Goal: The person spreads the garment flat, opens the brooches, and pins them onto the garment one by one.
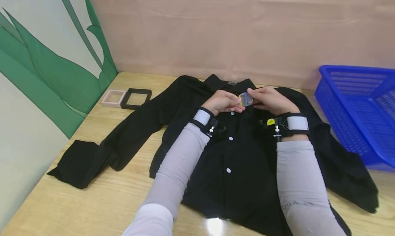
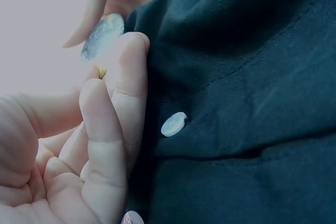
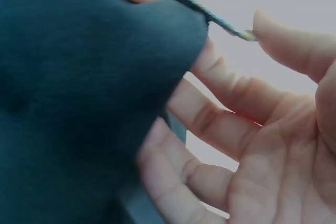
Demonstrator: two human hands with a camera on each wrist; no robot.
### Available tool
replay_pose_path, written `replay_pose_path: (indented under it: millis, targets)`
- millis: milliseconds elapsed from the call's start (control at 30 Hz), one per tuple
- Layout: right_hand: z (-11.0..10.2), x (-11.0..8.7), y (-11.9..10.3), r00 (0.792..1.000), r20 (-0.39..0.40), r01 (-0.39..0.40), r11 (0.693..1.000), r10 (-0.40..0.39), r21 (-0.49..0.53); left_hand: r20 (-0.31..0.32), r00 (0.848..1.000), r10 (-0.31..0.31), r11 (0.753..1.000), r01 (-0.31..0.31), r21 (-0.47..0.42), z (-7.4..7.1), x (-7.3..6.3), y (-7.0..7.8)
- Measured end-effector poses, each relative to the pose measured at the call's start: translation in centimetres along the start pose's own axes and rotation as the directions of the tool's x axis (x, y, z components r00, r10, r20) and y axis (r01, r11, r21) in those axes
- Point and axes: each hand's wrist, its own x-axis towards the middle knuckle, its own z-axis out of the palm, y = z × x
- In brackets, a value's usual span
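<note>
A black button-up shirt [image 1: 253,167] lies spread out, collar toward the back and sleeves out to both sides. At its upper front, just below the collar, is a small round badge [image 1: 246,99] with a blue and yellow face. My left hand [image 1: 224,101] pinches the badge's left edge between thumb and fingers. From the other side my right hand [image 1: 274,99] holds it, thumb on the rim; in the right wrist view its fingers [image 3: 226,93] reach behind the dark cloth. Close by the left fingers sits a white shirt button [image 2: 174,124]. The badge's back is hidden.
A blue plastic basket [image 1: 334,102] stands at the right, close to the shirt's right-side sleeve. At the back left, a pale pink square frame [image 1: 111,105] and a black one [image 1: 140,91] lie side by side on the wooden table [image 1: 123,208]. Behind rises a beige covering [image 1: 216,34].
</note>
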Motion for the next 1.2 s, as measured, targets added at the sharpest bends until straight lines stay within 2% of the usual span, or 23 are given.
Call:
replay_pose_path:
  millis: [167, 333, 500, 600, 800, 900, 1067, 1200]
  targets:
    - [0.0, 0.6, -0.9, 0.996, 0.085, -0.001, 0.983, 0.017, -0.185, -0.008, 1.0, 0.026, 0.999, -0.026, 0.033, 0.0, -0.4, -0.3]
    - [-0.9, 1.8, -2.8, 0.977, 0.211, 0.023, 0.951, 0.045, -0.309, -0.041, 0.997, 0.069, 0.996, -0.066, 0.065, -0.1, -0.5, -0.2]
    - [-1.4, 2.6, -4.7, 0.952, 0.298, 0.076, 0.893, 0.067, -0.444, -0.049, 0.997, 0.068, 0.995, -0.064, 0.072, -0.1, -0.6, -0.2]
    - [-1.4, 3.0, -5.5, 0.938, 0.336, 0.108, 0.857, 0.079, -0.504, -0.066, 0.995, 0.072, 0.995, -0.067, 0.079, 0.0, -0.5, -0.2]
    - [-1.5, 3.5, -6.1, 0.91, 0.393, 0.13, 0.81, 0.131, -0.572, -0.095, 0.988, 0.119, 0.988, -0.108, 0.107, 0.6, -0.4, -0.3]
    - [-1.5, 3.8, -6.0, 0.894, 0.416, 0.13, 0.791, 0.167, -0.597, -0.111, 0.986, 0.125, 0.985, -0.11, 0.135, 0.8, -0.5, -0.3]
    - [-1.5, 3.9, -5.8, 0.873, 0.428, 0.08, 0.798, 0.233, -0.597, -0.114, 0.979, 0.167, 0.959, -0.134, 0.251, 1.1, -0.7, -0.2]
    - [-1.7, 3.8, -5.6, 0.862, 0.448, 0.081, 0.809, 0.236, -0.582, -0.124, 0.975, 0.185, 0.933, -0.135, 0.333, 1.5, -1.0, 0.2]
